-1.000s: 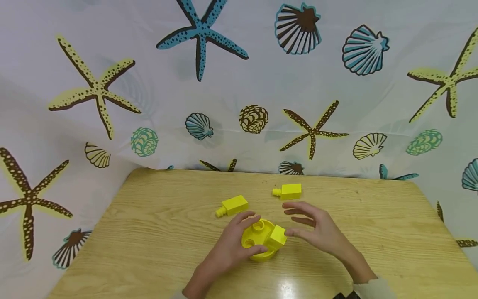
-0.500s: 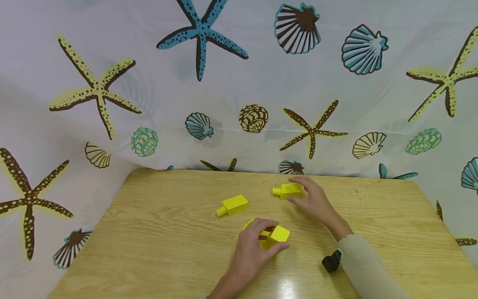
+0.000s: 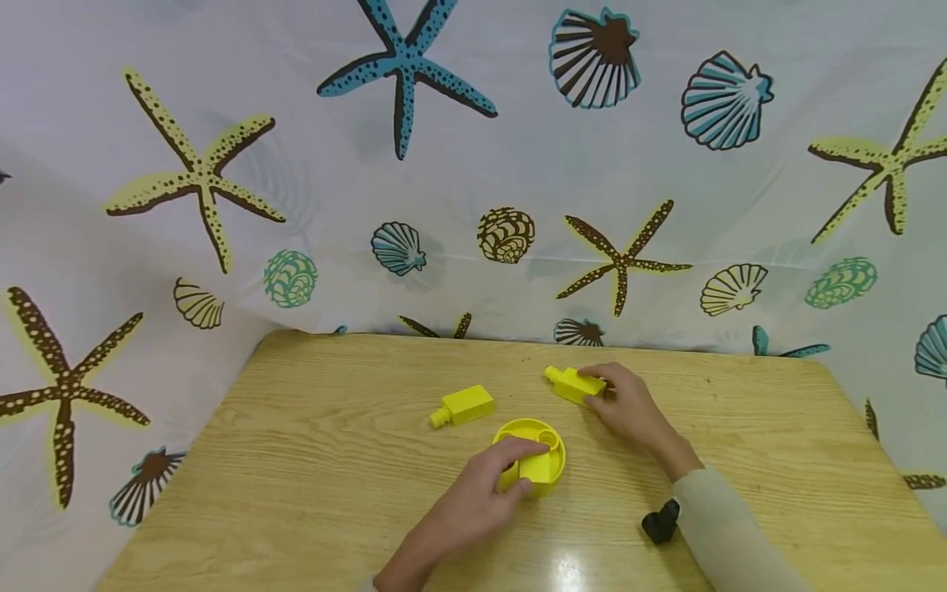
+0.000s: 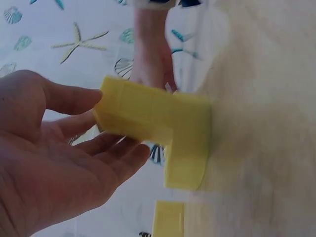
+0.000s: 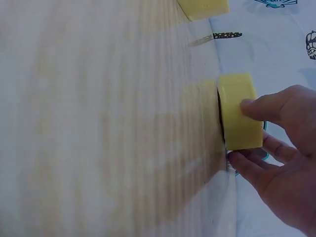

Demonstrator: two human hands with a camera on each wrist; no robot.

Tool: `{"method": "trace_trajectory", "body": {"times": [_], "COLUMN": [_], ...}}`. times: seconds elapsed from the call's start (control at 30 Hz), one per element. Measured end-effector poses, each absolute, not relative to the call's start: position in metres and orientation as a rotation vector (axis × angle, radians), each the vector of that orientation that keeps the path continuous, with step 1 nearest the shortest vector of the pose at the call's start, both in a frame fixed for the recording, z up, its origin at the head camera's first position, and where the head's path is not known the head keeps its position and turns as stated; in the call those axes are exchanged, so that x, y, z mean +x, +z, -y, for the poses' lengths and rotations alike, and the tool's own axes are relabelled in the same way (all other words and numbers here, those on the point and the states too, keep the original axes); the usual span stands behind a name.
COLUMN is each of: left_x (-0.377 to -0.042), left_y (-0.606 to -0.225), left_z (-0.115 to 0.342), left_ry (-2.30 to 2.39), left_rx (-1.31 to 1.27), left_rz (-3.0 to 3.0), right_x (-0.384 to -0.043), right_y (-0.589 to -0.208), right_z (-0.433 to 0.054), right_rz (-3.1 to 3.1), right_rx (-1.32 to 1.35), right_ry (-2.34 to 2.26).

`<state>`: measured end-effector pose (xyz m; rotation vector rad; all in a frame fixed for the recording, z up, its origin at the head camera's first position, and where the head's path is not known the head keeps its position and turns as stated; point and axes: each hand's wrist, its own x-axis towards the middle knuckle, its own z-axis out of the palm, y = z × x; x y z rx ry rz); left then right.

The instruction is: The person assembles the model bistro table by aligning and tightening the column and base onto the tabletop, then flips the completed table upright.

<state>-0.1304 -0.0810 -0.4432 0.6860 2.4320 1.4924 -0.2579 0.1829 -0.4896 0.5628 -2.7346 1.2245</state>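
Note:
A round yellow base [image 3: 560,462] with threaded sockets sits on the table at centre. One yellow rectangular block [image 3: 536,467] stands upright in it; its lower end is hidden inside the base. My left hand [image 3: 477,497] holds this block between thumb and fingers, seen from the side in the left wrist view, where the block [image 4: 138,108] juts out from the base [image 4: 190,143]. Farther back, my right hand [image 3: 629,407] pinches the rear end of a yellow block with a threaded neck [image 3: 575,386]. In the right wrist view the thumb presses this block's face [image 5: 239,128].
Another yellow block with a threaded neck [image 3: 466,404] lies on the wooden table [image 3: 333,444], left of and behind the base. A patterned cloth [image 3: 459,181] hangs along the table's back edge. A small black device [image 3: 661,522] is beside the right sleeve.
My right hand left the base, reached back to the far block and took hold of it, turning it slightly. My left hand moved from the base's rim onto the upright block, and the base has turned.

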Motion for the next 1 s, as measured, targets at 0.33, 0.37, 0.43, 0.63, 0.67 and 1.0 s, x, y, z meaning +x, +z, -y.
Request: {"method": "trace_trajectory", "body": {"times": [0.33,0.37,0.43,0.63,0.67,1.0], "left_x": [-0.138,-0.138,-0.137,-0.138,-0.139,-0.145], "left_y": [-0.441,-0.442,-0.444,-0.449,-0.449,-0.456], "left_z": [0.101,0.098,0.091,0.09,0.092,0.107], "left_ry": [1.515,1.509,1.493,1.546,1.567,1.731], "left_rx": [0.569,0.543,0.498,0.448,0.453,0.454], "left_rz": [-2.483,-2.523,-2.593,-2.655,-2.643,-2.533], "right_x": [-0.232,-0.228,-0.222,-0.204,-0.201,-0.179], "right_y": [-0.478,-0.477,-0.475,-0.471,-0.471,-0.459], "right_z": [-0.191,-0.192,-0.194,-0.197,-0.197,-0.194], "right_rz": [2.61,2.602,2.589,2.528,2.512,2.477], "right_rx": [0.516,0.516,0.508,0.469,0.468,0.446], "right_ry": [1.269,1.295,1.373,1.664,1.71,1.964]}}
